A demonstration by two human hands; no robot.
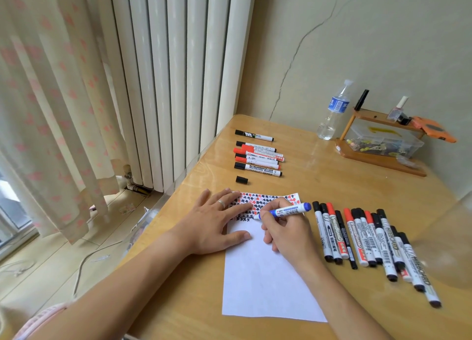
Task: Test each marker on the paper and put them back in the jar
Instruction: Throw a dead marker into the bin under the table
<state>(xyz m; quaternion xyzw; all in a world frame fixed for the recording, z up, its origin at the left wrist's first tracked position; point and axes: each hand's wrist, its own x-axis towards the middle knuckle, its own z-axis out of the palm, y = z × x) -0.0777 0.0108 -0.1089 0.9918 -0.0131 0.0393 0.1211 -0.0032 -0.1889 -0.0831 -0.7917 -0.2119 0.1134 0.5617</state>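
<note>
Paper: white sheet (265,283) lies flat on the wooden table (332,186), near edge toward the person; its far strip is covered with rows of red, black and blue test marks.
Left hand: left hand (217,224) rests palm down on the sheet's far left part, fingers straight and spread, pressing the paper; a ring shows on one finger.
Right hand: right hand (286,231) grips the blue marker (288,210), fingers curled round its barrel, heel of hand on the paper.
Blue marker: uncapped, tilted, tip down on the paper at the edge of the marked strip, blue end pointing up and right.
Marker row, right: a row of capped markers (370,240), red and black caps, lies side by side just right of the sheet, caps toward the far side, some overlapping.
Jar: a clear rounded object (449,242) at the right edge of view, blurred; cannot tell whether this is the jar.
Loose cap: black cap (241,180) lies alone on the table beyond the paper.
Marker group, far: second group of markers (258,158) lies crosswise beyond the cap, one marker set apart farther back.
Far corner: water bottle (333,112) stands near the wall, beside a wooden rack (380,145) holding a clear plastic box.
Left of table: radiator (178,71) and curtain (51,97).
</note>
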